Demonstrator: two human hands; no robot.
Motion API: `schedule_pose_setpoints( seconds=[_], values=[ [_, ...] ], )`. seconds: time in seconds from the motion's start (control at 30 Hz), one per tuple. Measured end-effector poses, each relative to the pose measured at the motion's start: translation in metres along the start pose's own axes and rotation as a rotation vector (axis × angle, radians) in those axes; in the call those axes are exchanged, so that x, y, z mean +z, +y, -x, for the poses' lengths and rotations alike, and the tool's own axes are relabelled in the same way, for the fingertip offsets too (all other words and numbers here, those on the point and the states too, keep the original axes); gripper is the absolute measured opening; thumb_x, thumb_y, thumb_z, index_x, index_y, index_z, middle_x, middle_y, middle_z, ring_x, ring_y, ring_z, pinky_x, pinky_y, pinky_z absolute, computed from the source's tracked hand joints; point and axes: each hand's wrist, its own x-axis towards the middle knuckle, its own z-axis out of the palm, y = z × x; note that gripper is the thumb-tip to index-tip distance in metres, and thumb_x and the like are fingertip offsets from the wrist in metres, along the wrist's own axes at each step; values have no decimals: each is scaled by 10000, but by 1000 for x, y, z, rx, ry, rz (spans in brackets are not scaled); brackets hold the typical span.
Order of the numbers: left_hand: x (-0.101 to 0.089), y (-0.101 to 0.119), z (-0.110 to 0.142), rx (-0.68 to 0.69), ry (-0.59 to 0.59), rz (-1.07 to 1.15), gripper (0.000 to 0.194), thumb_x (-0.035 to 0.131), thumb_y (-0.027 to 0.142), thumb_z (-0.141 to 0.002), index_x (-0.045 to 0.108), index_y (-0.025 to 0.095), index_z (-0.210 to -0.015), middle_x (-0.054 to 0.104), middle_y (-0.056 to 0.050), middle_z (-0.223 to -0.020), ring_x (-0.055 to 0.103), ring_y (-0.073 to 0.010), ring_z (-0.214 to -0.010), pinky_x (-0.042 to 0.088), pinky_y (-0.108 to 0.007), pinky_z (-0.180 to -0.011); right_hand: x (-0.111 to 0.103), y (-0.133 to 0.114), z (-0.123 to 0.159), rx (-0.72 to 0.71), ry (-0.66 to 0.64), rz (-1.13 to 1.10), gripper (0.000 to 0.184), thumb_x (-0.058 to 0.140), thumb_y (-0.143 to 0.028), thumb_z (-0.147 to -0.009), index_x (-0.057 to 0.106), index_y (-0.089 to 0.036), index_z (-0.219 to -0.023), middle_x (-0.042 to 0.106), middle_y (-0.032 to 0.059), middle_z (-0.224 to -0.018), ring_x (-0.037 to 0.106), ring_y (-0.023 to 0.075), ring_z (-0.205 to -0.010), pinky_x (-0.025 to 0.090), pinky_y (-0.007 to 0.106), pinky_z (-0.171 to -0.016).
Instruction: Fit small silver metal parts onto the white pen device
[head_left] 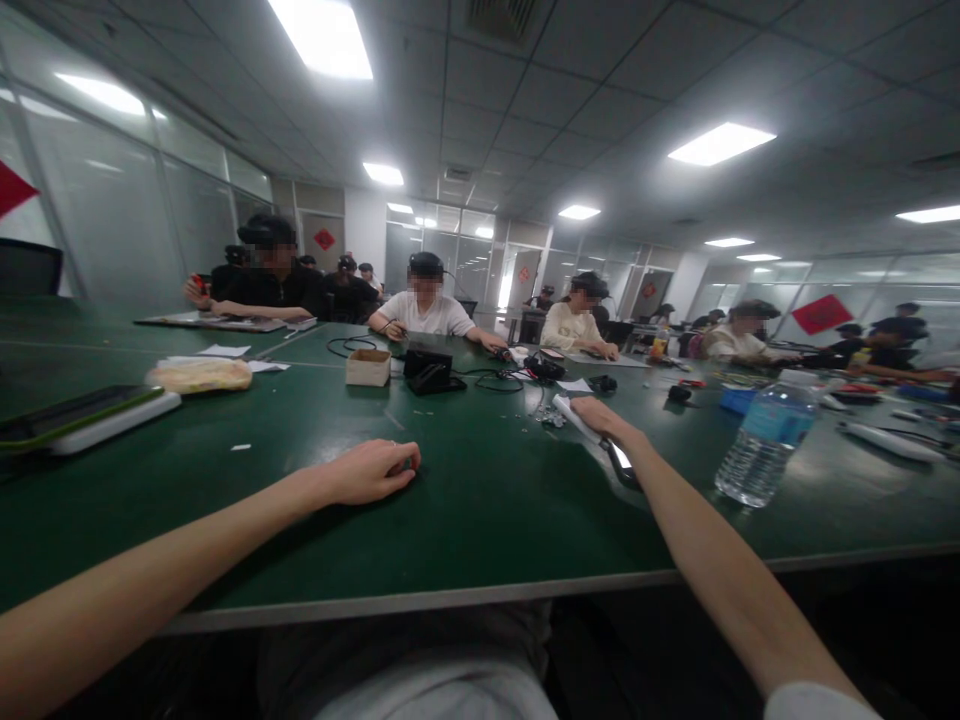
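My left hand point(373, 472) lies on the green table point(465, 520), its fingers curled down and close together. A small reddish-orange patch shows at its fingertips, too small to name, and the palm side is hidden. Farther right, my right hand point(604, 418) is closed over a long white object point(574, 416) lying on the tabletop. Most of its fingers are hidden behind the hand. A dark device with a lit screen point(621, 460) shows under my right wrist. Small shiny bits point(551, 417) are scattered left of the white object.
A water bottle point(769, 440) stands right of my right forearm. Ahead are a small cardboard box point(368, 367), a black stand point(431, 370) and tangled cables point(491, 378). A phone point(75, 412) and a plastic-wrapped packet point(201, 376) lie left. Several people sit across the table.
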Motion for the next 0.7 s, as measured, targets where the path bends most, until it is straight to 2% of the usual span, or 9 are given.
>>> schedule_pose_setpoints(
  seconds=[0.13, 0.33, 0.53, 0.63, 0.7],
  values=[
    [1, -1, -1, 2, -6, 4, 233, 409, 335, -891, 568, 208, -1006, 610, -31, -781, 564, -189, -710, 381, -272, -613, 0, 0, 0, 15, -16, 61, 392, 249, -157, -946, 639, -116, -938, 668, 134, -1024, 588, 210, -885, 412, 259, -779],
    [4, -5, -2, 7, 11, 1, 222, 417, 331, -892, 571, 212, -999, 610, -26, -774, 561, -182, -705, 382, -267, -615, -3, -2, 3, -10, -12, 129, 315, 339, -113, -912, 651, -93, -950, 655, 176, -1076, 581, 230, -973, 401, 259, -821],
    [3, -3, -2, 23, 10, -8, 228, 408, 324, -893, 567, 205, -1005, 608, -20, -763, 563, -176, -692, 377, -262, -609, -9, -3, 8, -1, 1, 136, 364, 305, -106, -912, 665, -102, -864, 680, 156, -968, 602, 207, -873, 413, 253, -762],
    [2, -2, -1, 22, 16, -9, 223, 415, 321, -890, 572, 205, -997, 614, -19, -766, 567, -173, -688, 380, -260, -606, -17, -12, 10, -47, 20, 110, 338, 334, -107, -892, 669, -97, -846, 679, 155, -971, 592, 213, -898, 409, 263, -785],
    [2, -2, 0, 16, 24, -11, 221, 428, 323, -886, 583, 203, -989, 622, -23, -774, 571, -174, -695, 385, -258, -604, -24, -27, 12, -86, 40, 82, 338, 335, -136, -900, 670, -94, -889, 673, 148, -1005, 584, 211, -914, 407, 268, -791]
  ],
)
